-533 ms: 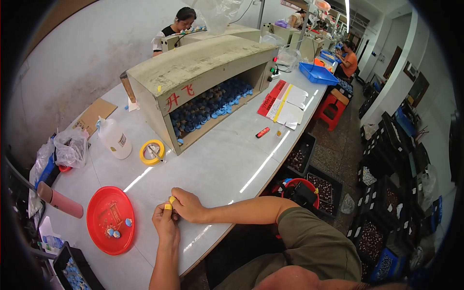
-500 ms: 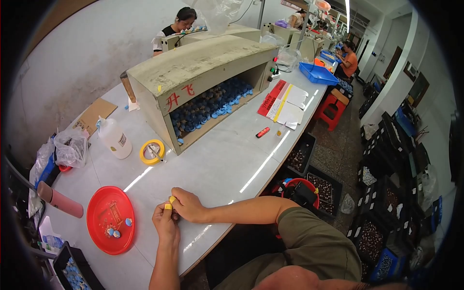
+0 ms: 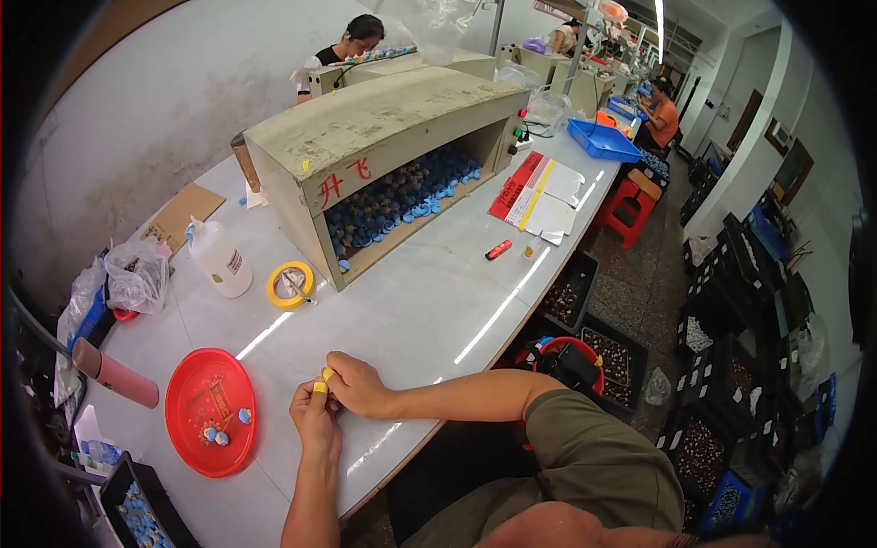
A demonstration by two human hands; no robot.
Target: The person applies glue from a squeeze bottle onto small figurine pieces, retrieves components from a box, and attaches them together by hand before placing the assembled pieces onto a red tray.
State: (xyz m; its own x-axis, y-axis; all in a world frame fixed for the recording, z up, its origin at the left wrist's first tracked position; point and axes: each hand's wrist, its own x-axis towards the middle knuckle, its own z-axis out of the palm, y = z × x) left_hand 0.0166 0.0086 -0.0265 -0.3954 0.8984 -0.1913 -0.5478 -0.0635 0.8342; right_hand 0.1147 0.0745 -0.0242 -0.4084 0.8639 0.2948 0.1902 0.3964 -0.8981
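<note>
Over the near part of the grey table, my left hand and my right hand meet with their fingertips pressed together. Yellow tape wraps a finger or thumb on each hand. Both are closed in a pinch, and whatever lies between the fingers is hidden or too small to name. Left of my hands is a round red plate. A few small blue-and-white pieces and some crumbs lie in it.
Behind my hands stands a beige box-like housing filled with small blue pieces. A yellow tape roll, white bottle and pink flask stand leftward. Papers and a red lighter lie right. Co-workers sit beyond.
The view has shifted very slightly. My hands keep the same pinch at nearly the same place, and the things on the table have not moved.
</note>
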